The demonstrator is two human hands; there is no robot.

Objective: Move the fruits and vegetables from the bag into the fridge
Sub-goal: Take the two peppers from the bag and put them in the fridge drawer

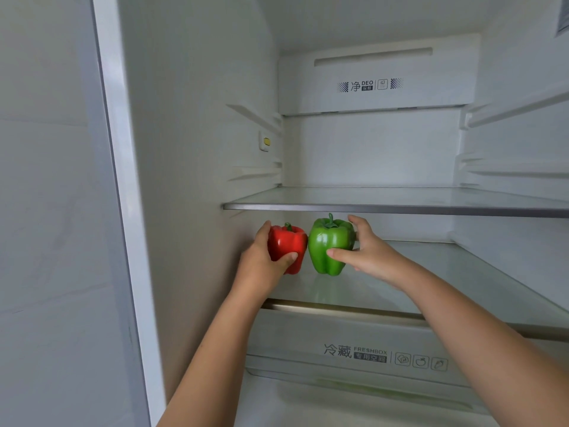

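Inside the open fridge, a red bell pepper [288, 245] and a green bell pepper [329, 246] stand side by side, touching, upright on the left part of the lower glass shelf [431, 282]. My left hand [261, 260] grips the red pepper from its left side, thumb across the front. My right hand [366, 251] grips the green pepper from the right, thumb on its front and fingers behind. The bag is out of view.
An upper glass shelf [400, 201] runs just above the peppers. A crisper drawer [354, 352] marked FRESHBOX sits below the lower shelf. The fridge's left inner wall [191, 180] is close beside my left hand. Shelf rails line the right wall.
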